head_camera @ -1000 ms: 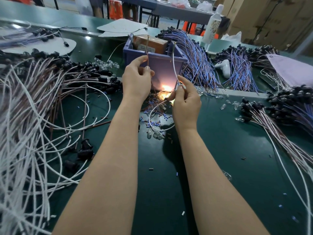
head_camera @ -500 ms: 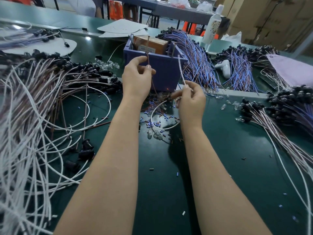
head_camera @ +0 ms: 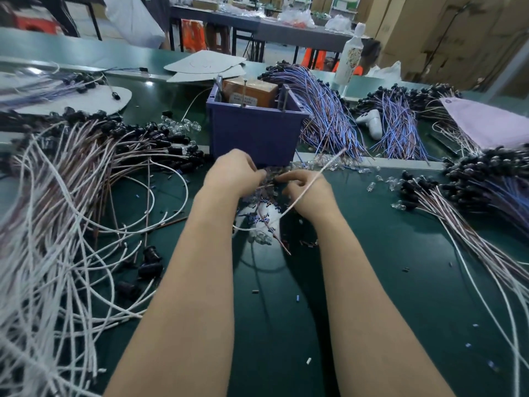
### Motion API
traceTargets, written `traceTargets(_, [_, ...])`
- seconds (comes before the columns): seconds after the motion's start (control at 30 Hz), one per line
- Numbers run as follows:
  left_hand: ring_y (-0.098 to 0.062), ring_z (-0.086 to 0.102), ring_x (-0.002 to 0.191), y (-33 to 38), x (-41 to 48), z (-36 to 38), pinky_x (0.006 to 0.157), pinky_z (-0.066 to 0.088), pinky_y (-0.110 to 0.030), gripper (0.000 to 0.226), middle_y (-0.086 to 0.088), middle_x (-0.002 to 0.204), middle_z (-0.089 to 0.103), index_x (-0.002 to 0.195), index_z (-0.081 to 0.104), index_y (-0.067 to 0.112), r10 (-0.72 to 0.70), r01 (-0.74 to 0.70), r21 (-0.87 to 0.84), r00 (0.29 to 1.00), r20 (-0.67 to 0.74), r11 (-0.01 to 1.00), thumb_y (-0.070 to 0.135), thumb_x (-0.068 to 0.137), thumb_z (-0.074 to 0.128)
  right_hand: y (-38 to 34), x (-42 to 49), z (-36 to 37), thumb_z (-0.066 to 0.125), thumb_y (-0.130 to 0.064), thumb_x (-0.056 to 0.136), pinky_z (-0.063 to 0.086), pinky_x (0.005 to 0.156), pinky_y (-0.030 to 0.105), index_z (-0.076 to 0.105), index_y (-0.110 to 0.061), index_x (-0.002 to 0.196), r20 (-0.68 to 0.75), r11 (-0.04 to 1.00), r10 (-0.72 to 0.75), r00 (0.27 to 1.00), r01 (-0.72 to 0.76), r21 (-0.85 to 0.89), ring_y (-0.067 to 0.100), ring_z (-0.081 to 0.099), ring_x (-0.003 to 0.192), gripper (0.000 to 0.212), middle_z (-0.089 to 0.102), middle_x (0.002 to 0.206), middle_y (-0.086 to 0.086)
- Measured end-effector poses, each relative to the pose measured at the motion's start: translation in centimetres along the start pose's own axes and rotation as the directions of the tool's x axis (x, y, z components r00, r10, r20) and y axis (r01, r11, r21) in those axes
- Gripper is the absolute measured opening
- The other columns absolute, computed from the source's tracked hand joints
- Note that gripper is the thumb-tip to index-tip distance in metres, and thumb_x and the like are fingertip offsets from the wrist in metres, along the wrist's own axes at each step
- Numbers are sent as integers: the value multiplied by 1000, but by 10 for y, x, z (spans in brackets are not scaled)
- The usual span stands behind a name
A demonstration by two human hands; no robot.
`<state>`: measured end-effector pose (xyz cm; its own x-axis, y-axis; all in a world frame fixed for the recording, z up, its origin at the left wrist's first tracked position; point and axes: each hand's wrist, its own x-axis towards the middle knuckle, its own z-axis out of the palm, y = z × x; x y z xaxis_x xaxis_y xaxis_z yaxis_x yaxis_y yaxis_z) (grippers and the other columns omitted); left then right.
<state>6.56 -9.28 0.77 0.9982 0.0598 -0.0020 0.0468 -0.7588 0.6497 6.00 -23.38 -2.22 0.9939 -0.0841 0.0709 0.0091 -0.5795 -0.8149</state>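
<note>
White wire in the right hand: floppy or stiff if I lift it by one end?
Probably semi-stiff: the white wire sticks out nearly straight past the right hand without drooping. Likely springy, since the loose wires on the table lie in wide curves, not kinks. Seems light: it is thin.

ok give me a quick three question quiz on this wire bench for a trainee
1. True or false: the square purple plastic box stands beyond the left hand and the right hand.
2. The thin white braided wire crosses which hand? A left, B right, C neither.
3. Fill in: the heap of blue and brown wires lies to the box's ____ side.
Key: 1 true; 2 B; 3 right.
</note>
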Motion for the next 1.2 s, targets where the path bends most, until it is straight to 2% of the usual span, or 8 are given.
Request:
traceTargets(0.27, [-32, 61, 95, 10, -1, 20, 84, 51, -39, 28, -15, 104, 66, 106, 64, 6, -46, 37, 104, 995, 90, 994, 28, 91, 60, -8, -2, 2, 43, 1, 84, 42, 87, 19, 71, -17, 110, 101, 983, -100, 990, 114, -142, 16, 61, 104, 42, 70, 110, 4])
traceTargets(0.43, [-25, 61, 87, 20, -6, 1, 74, 45, -30, 18, -13, 104, 68, 102, 70, 7, -21, 21, 3, 998, -57, 1000, 16, 92, 58, -22, -7, -12, 39, 5, 91, 44, 58, 14, 64, -1, 106, 15, 902, -16, 1000, 8, 432, 4, 58, 63, 29, 70, 93, 10])
traceTargets(0.53, [-23, 63, 90, 40, -14, -27, 84, 49, -31, 13, -9, 100, 69, 96, 68, 12, 62, -96, -170, 979, -193, 981, 14, 93, 55, -37, -13, -30, 42, -21, 101, 47, 66, 22, 57, -2, 116, 180, 797, -38, 983, -78, 599, 12, 59, 68, 29, 68, 100, 10])
traceTargets(0.63, [-7, 62, 69, 74, -24, -49, 73, 57, -25, 13, 1, 80, 66, 83, 58, 16, 176, -318, -448, 928, -329, 836, 10, 94, 54, -57, -26, -48, 35, -34, 102, 53, 82, 32, 54, -1, 123, 346, 741, -212, 914, -81, 667, 20, 66, 83, 44, 69, 96, 11])
traceTargets(0.77, [-2, 55, 57, 123, -24, -44, 67, 53, -19, 15, 1, 72, 63, 81, 56, 13, 152, -388, -784, 920, -361, 485, 6, 95, 53, -60, -42, -90, 44, -17, 101, 46, 54, 17, 64, -11, 98, 87, 671, -234, 968, 96, 736, 6, 52, 50, 22, 57, 53, -5])
traceTargets(0.97, [-5, 55, 51, 188, -18, 47, 66, 51, -25, 19, -4, 71, 65, 78, 52, 12, 89, -156, -898, 987, -130, 411, 4, 96, 50, 8, -67, -182, 51, -14, 97, 41, 47, 21, 58, -18, 91, -183, 982, 83, 980, -50, 180, 4, 51, 42, 10, 62, 55, -6])
traceTargets(1.07, [-16, 55, 62, 217, -23, 105, 73, 52, -33, 25, -6, 68, 57, 73, 48, 12, 71, -7, -924, 997, 21, 383, 2, 95, 50, 48, -80, -223, 55, -22, 92, 38, 57, 27, 60, -16, 74, -368, 943, 174, 913, -263, -204, 7, 56, 56, 20, 65, 62, -6])
traceTargets(1.2, [-26, 61, 77, 235, -25, 171, 87, 55, -42, 28, -11, 70, 57, 69, 45, 14, 17, 139, -888, 987, 163, 439, 2, 94, 49, 96, -80, -248, 57, -18, 90, 50, 81, 35, 70, -13, 91, -521, 840, 322, 791, -493, -228, 30, 63, 94, 15, 71, 98, 13])
